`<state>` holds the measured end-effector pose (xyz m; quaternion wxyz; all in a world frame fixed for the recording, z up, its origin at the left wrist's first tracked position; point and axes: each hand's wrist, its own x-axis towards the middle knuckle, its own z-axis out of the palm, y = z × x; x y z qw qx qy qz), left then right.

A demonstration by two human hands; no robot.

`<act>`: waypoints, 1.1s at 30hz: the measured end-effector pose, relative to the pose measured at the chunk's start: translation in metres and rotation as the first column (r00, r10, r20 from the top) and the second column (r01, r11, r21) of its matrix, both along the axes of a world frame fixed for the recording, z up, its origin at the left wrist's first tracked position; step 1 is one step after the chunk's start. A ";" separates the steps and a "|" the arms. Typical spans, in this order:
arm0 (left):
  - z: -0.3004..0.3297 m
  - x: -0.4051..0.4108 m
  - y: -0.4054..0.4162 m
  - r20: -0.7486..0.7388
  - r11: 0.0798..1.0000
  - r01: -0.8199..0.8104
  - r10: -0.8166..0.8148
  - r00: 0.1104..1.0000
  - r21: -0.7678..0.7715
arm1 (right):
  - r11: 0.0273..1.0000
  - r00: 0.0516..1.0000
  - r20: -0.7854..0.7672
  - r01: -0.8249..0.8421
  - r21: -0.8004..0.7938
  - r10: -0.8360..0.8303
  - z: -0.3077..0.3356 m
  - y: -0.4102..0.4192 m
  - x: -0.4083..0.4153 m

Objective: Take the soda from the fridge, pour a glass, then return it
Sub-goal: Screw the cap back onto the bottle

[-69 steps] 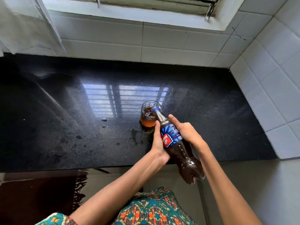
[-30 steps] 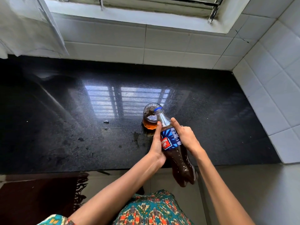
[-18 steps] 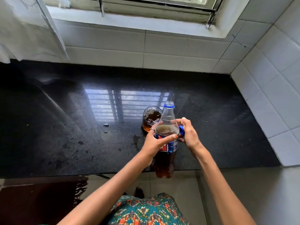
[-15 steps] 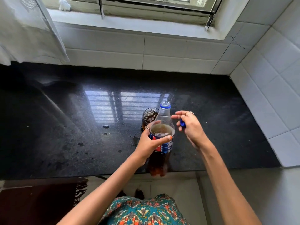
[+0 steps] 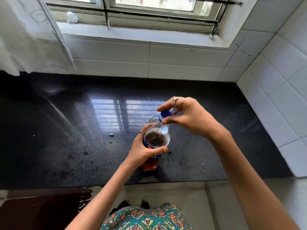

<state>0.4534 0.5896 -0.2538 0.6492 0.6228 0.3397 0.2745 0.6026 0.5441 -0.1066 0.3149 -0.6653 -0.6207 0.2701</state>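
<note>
A clear plastic soda bottle (image 5: 157, 138) with dark cola and a blue label stands upright above the black granite counter (image 5: 66, 130). My left hand (image 5: 141, 150) is wrapped around its body at the label. My right hand (image 5: 187, 117) is above it, fingertips pinched on the blue cap (image 5: 166, 113) at the bottle's mouth. Behind the bottle, only the rim of the glass (image 5: 153, 120) shows; the rest is hidden by the bottle and my hands.
White tiled walls (image 5: 274, 97) close the counter at the back and right. A window with bars (image 5: 149, 12) sits above, and a white curtain (image 5: 28, 39) hangs at the far left. Small spill marks (image 5: 110, 138) dot the counter. A dark rug (image 5: 41, 211) lies on the floor.
The bottle went from tilted over the glass to upright. My right hand let go of its body and brought the blue cap onto the mouth. The view tilted up toward the window.
</note>
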 end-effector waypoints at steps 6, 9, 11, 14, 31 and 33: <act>-0.001 -0.002 0.004 -0.015 0.998 0.069 -0.069 0.998 0.006 | 0.986 0.968 0.184 -0.166 -0.030 0.169 0.011 -0.001 0.003; -0.001 -0.003 0.004 -0.021 0.997 0.082 -0.082 0.996 0.005 | 0.976 0.973 0.104 -0.194 -0.099 0.204 0.017 0.000 0.005; -0.001 -0.004 0.004 -0.021 0.996 0.086 -0.086 0.996 0.012 | 0.971 0.978 0.044 -0.196 -0.137 0.204 0.021 0.002 0.006; 0.000 -0.004 0.002 -0.018 0.994 0.099 -0.098 0.995 0.042 | 0.974 0.975 0.131 -0.158 -0.165 0.181 0.025 0.003 0.005; -0.003 -0.008 0.003 -0.047 0.993 0.100 -0.097 0.994 0.064 | 0.939 0.817 0.480 -0.206 -0.276 0.320 0.039 0.009 -0.016; -0.006 -0.008 0.003 -0.038 0.993 0.096 -0.093 0.995 0.073 | 0.941 0.822 0.483 -0.179 -0.286 0.303 0.040 0.010 -0.013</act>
